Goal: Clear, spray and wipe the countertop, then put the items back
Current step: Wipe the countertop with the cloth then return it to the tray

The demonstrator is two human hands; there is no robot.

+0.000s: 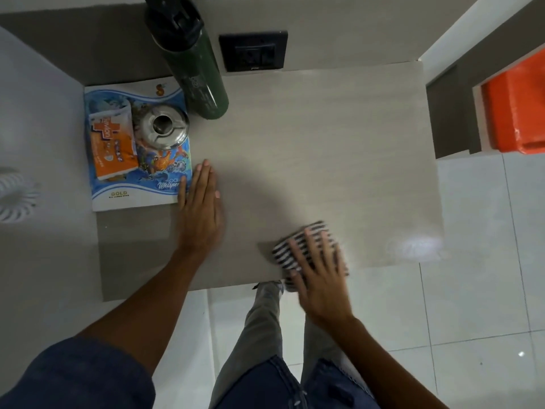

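The striped cloth lies low and right of centre on the countertop, at its near edge — soft and light, probably best driven by a flat palm. The right hand presses it with fingers spread, gripping nothing. The left hand rests flat, fingers straight, touching the booklet at centre left.

Striped cloth (somewhat blurred) lies flat on grey countertop near its front edge

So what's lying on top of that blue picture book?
On the book lie an orange wipes packet and a steel ashtray. The cover beneath them is hidden.
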